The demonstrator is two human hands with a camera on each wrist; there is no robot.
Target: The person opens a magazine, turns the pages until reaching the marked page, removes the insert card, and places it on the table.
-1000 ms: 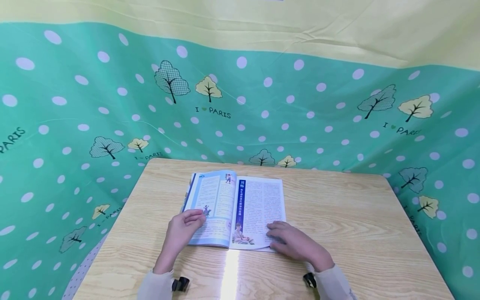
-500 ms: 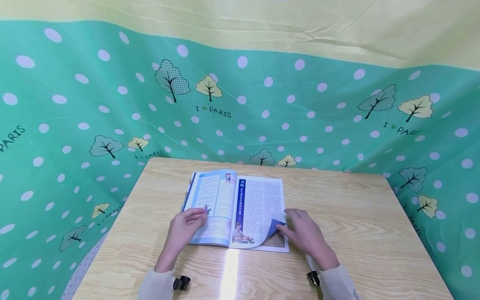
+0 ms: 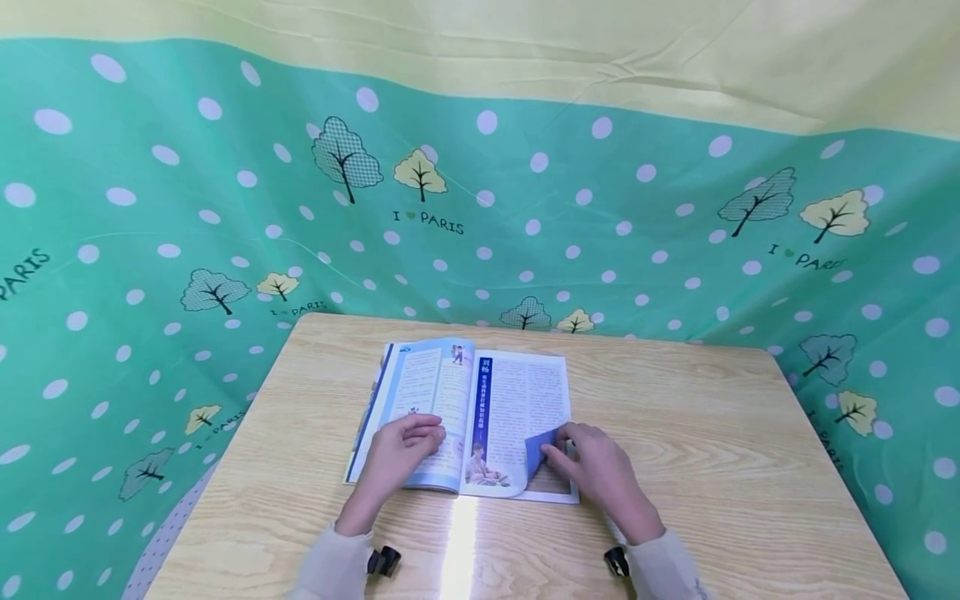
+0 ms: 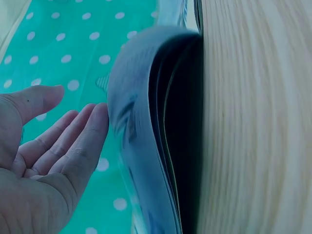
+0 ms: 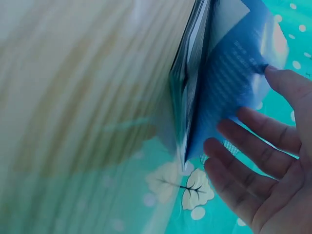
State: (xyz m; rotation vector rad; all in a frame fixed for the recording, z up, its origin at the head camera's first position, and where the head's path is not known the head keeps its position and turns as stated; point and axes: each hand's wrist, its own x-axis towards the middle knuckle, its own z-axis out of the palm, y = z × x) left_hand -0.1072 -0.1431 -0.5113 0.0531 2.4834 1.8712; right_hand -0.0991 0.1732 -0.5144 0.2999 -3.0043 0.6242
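An open magazine [image 3: 517, 392] lies on the wooden table, with a light-blue left page and a white right page bearing a dark-blue title strip. The lower outer corner of the right page [image 3: 538, 454] curls up, showing its blue underside. My right hand [image 3: 600, 467] is at this corner; in the right wrist view the thumb touches the blue side, with the fingers [image 5: 253, 158] spread apart from the thumb. Over the left page is my left hand [image 3: 401, 454], its relaxed fingertips at the page surface. In the left wrist view, the fingertips [image 4: 100, 114] meet the bulging page.
The wooden table [image 3: 697, 433] extends to both sides of the magazine. A green dotted cloth [image 3: 600, 217] with printed trees hangs behind and beside the table. A bright strip of light reflects off the tabletop in front of the magazine.
My right hand first moved out to the page's right edge and the corner lifted; now it has shifted slightly left, with the corner curled further. My left hand has slid right across the left page.
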